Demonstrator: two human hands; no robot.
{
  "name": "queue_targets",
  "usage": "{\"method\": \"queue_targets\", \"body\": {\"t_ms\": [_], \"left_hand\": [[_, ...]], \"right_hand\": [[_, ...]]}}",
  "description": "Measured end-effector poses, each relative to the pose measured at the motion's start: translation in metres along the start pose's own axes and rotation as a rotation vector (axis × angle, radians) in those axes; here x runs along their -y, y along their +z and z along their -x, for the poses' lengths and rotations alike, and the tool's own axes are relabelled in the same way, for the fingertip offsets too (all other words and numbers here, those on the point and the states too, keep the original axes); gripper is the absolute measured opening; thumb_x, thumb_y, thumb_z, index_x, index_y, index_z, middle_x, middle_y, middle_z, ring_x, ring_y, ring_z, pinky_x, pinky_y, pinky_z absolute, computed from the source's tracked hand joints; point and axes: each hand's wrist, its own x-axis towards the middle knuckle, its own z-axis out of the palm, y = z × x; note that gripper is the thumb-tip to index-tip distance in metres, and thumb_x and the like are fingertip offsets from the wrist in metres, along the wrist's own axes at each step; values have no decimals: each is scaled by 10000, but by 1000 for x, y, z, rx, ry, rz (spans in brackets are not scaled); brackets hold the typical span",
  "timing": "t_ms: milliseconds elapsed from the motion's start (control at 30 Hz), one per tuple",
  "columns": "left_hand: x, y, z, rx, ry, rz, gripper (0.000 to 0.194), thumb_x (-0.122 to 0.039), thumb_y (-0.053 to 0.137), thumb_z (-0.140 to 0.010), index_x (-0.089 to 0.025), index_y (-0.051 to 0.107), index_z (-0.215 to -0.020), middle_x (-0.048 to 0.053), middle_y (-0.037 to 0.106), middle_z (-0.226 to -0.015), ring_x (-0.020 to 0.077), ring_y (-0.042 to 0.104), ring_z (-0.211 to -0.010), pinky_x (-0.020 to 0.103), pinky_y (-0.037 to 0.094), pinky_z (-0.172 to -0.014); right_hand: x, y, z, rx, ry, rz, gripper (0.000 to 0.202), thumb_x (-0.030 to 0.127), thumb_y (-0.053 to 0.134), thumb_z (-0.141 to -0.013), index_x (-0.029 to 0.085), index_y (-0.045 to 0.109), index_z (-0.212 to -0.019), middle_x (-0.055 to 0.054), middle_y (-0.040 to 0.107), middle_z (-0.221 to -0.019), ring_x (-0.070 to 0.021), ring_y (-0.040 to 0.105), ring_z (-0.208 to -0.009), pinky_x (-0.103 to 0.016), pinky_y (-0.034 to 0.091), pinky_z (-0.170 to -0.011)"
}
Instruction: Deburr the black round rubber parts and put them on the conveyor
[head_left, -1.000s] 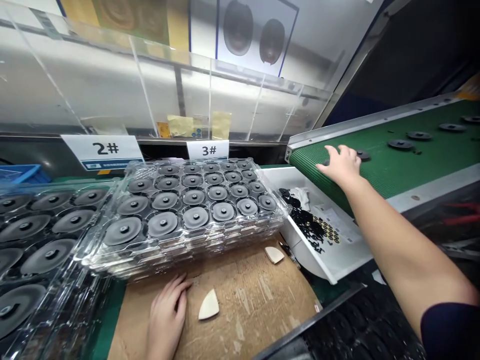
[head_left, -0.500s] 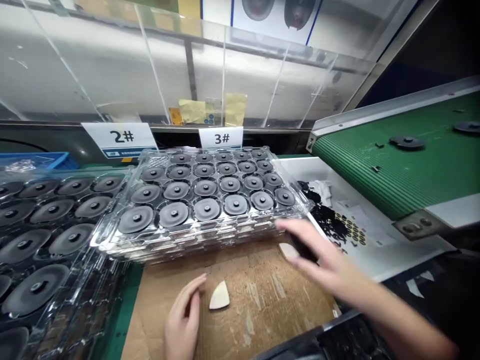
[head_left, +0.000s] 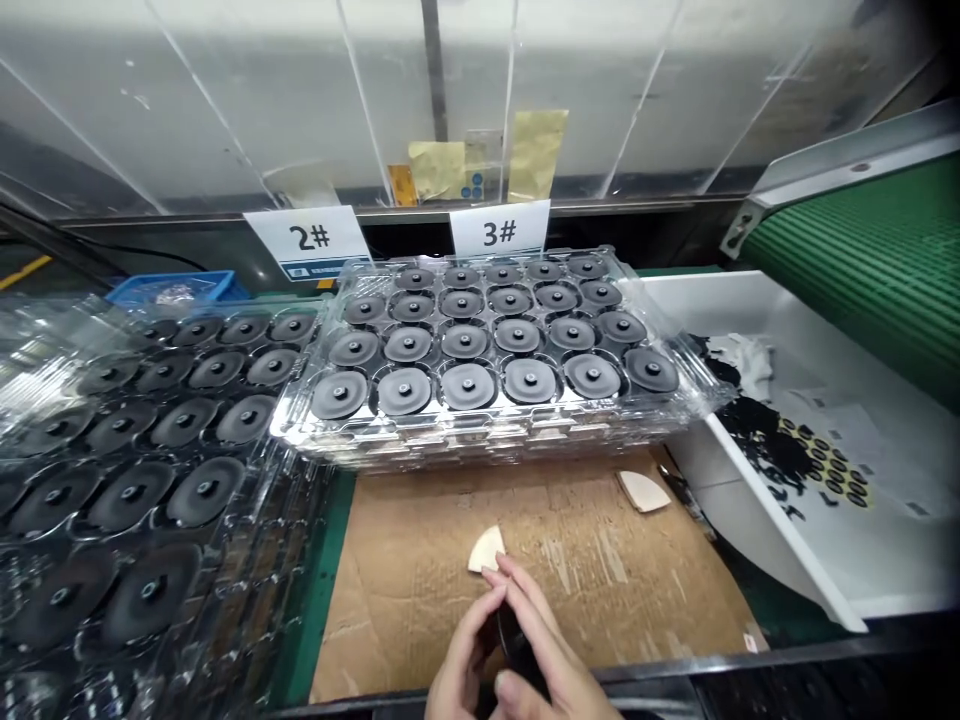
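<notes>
My left hand [head_left: 463, 655] and my right hand [head_left: 546, 655] are together at the bottom middle, fingertips meeting. Between them is a black part [head_left: 517, 640] with a curved edge, mostly hidden by my fingers. Just beyond my fingertips lies a cream wedge-shaped pad [head_left: 486, 550] on the brown cardboard [head_left: 420, 600]. Another cream wedge-shaped pad [head_left: 643, 492] rests at the cardboard's right side. Behind the cardboard stands a stack of clear plastic trays [head_left: 480, 425], its top tray filled with rows of dark grey discs [head_left: 468, 384], each with a small central knob.
More clear trays of dark discs [head_left: 206, 490] stand at left, before a blue bin [head_left: 176, 288]. At right a white tray [head_left: 787, 580] holds small black pieces [head_left: 772, 440] and sticker sheets [head_left: 832, 470]. A green conveyor [head_left: 877, 270] rises beyond it.
My right hand has come from the right side of the cardboard to the bottom middle, carrying the black part to my left hand. The view has turned right and down.
</notes>
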Motion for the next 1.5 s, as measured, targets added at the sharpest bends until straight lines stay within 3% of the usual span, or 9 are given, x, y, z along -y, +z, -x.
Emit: {"method": "queue_targets", "body": {"t_ms": [267, 600, 733, 933, 1033, 1133, 1267, 1400, 1500], "left_hand": [[-38, -16, 2, -73, -305, 602, 625, -299, 805, -536, -365, 586, -1118, 37, 550, -1278, 312, 565, -1083, 382, 475, -885], [-46, -22, 1, 3, -305, 805, 442, -406, 661, -667, -356, 612, -1103, 37, 627, -1195, 268, 518, -1151, 314, 449, -934], [-52, -18, -1, -9, -307, 788, 448, -396, 651, -690, -328, 600, -1129, 58, 626, -1195, 270, 523, -1145, 317, 440, -945], [-59, 2, 0, -21, -241, 650, 547, -324, 642, -749, -282, 476, -1268, 76, 595, -1220, 243, 525, -1143, 369, 358, -1023], [-61, 8, 0, 12, -302, 608, 523, -305, 649, -749, -276, 499, -1249, 79, 590, -1218, 258, 515, -1146, 375, 390, -990], [-65, 10, 1, -24, -288, 552, 499, -242, 668, -734, -286, 530, -1212, 65, 607, -1187, 249, 543, -1107, 366, 420, -954], [-71, 11, 4, -1, -286, 568, 511, -311, 725, -666, -299, 580, -1156, 36, 634, -1145, 223, 544, -1097, 328, 385, -981], [-82, 9, 10, 20, -342, 540, 511, -312, 791, -564, -291, 647, -1054, 16, 661, -1107, 193, 579, -1032, 251, 421, -915], [-84, 12, 11, 17, -355, 532, 592, -357, 825, -471, -270, 659, -1033, 21, 662, -1097, 203, 576, -1028, 250, 421, -913]], "right_hand": [[-8, -22, -43, -177, 90, 504, 371, 299, 439, -877, 239, 494, -1239, -143, 420, -1279, -276, 533, -1072, -451, 466, -875], [-24, 3, -34, -39, -34, 459, 258, 149, 438, -854, 209, 570, -1067, -58, 602, -895, -180, 579, -825, -319, 486, -723], [-4, -17, -37, -10, -54, 447, 165, 209, 493, -854, 219, 646, -914, -23, 623, -725, -176, 575, -700, -316, 461, -667], [83, -39, -40, -233, -194, 321, 244, 212, 464, -890, 230, 548, -1118, -30, 639, -1003, -148, 579, -884, -282, 458, -766], [116, -38, -37, -96, -337, 334, 246, 136, 479, -851, 200, 572, -1069, -24, 657, -893, -143, 579, -779, -283, 453, -731], [125, -36, -41, 68, -251, 363, 226, 104, 483, -842, 213, 597, -1004, 0, 659, -865, -128, 569, -729, -261, 442, -684], [122, -32, -46, -121, -374, 359, 224, 139, 438, -868, 158, 572, -1046, -47, 653, -891, -158, 563, -779, -317, 435, -743], [120, -42, -28, 73, -362, 336, 221, 114, 479, -849, 214, 566, -1025, -2, 657, -828, -125, 578, -707, -262, 454, -681], [122, -52, -18, -20, -258, 473, 215, 124, 484, -852, 211, 567, -1030, -8, 641, -786, -129, 559, -644, -271, 434, -614]]}}
